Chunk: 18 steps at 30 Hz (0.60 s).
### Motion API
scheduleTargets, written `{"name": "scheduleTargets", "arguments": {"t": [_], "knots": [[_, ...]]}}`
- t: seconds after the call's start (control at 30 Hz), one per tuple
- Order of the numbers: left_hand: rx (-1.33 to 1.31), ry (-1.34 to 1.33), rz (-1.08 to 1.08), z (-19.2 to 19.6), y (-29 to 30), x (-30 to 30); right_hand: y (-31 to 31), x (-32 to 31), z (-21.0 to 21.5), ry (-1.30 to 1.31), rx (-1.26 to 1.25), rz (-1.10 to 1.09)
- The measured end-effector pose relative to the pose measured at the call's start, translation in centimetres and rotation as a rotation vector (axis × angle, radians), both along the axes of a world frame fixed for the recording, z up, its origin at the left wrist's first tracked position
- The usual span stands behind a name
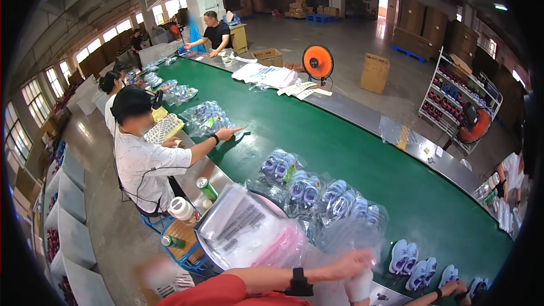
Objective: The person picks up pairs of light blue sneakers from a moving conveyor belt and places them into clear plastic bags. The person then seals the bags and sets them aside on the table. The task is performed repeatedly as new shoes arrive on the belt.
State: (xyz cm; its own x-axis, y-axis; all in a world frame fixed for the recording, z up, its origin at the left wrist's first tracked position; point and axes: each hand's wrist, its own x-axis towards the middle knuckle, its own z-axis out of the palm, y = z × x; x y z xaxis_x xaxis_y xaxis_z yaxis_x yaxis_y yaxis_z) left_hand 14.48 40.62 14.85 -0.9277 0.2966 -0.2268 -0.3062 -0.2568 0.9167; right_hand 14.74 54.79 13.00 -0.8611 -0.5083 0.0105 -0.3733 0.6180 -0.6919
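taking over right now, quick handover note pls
Left hand: blurred, at a clear bag; grip unclear.
Right hand: at the lower frame edge by the loose shoes; fingers mostly hidden.
Bag stack lies beside the green belt, on the left.
Done: several bagged pairs lie on the belt.
Left: the loose pale blue pairs are not yet bagged.

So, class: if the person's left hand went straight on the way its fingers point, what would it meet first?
Probably the unbagged pair of light blue shoes on the green belt. The left hand points right toward them, but it is blurred and depth is unclear.
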Motion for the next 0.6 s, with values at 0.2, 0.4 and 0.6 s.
{"name": "scheduleTargets", "arguments": {"t": [0.2, 0.4, 0.6], "knots": [[0.034, 0.466, -0.537, -3.4, 2.3, 3.9, 5.3, -1.9, -0.6, -0.103, 0.103, -0.3], [-0.382, 0.157, -0.212, -1.8, -3.1, 2.7, 2.6, -2.5, -8.0, 0.222, 0.167, 0.05], [-0.518, 0.255, 0.333, -3.7, -5.0, -2.7, -1.2, -1.5, -1.6, -0.312, -0.073, 0.05]]}}
